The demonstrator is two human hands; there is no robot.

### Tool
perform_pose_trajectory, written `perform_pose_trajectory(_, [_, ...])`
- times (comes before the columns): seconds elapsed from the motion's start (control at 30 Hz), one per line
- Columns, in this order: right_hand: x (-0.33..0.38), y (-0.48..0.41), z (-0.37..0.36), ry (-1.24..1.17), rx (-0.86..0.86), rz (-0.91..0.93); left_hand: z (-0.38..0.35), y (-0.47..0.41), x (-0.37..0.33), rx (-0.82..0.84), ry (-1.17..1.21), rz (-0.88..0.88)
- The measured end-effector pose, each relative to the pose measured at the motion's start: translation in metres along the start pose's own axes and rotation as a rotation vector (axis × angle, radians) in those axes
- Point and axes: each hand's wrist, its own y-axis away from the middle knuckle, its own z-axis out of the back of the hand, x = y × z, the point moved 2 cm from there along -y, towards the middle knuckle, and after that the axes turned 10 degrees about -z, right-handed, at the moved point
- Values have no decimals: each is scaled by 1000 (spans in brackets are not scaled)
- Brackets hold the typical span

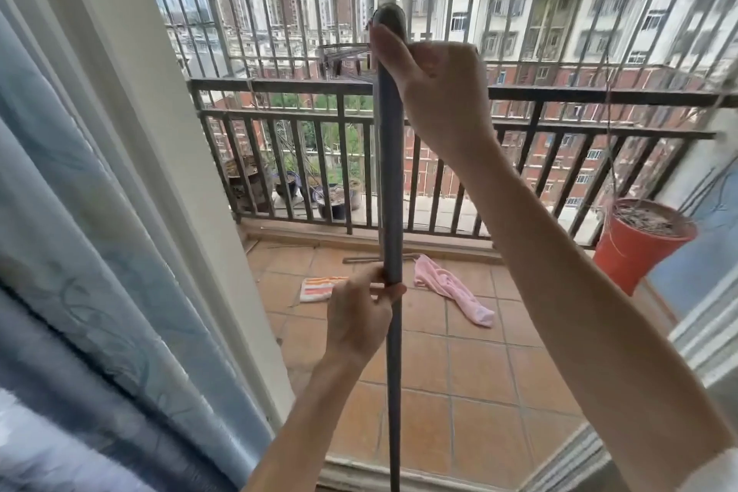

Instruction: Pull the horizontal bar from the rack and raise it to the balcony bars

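Curtain (80,212), far left. Left hand (359,316): pinching upright pole (389,180) at its joint. Right hand (435,88): clamped round pole's top. Step, seemingly: adjusting pole length; next calls for steady twisting. Pink cloth (451,288) on floor.

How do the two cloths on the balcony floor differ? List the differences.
The pink towel is plain pink; the striped cloth is white with orange stripes. The pink towel lies crumpled and strung out to the right of the grey pole; the striped cloth lies flatter and more compact to its left, partly hidden behind the left hand. Both rest on the orange floor tiles.
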Motion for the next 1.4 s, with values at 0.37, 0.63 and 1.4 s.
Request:
perform_pose_trajectory(0.37, [-9, 58, -1, -73, -166, -18, 4, 27, 30, 274, 118, -23])
perform_pose_trajectory(0.63, [7, 95, -7, -6, -143, -40, 26, 49, 44, 408, 255, -97])
perform_pose_trajectory(1.4, [44, 120, -29, 444, -434, -295, 135, -282, -42, 360, 104, -849])
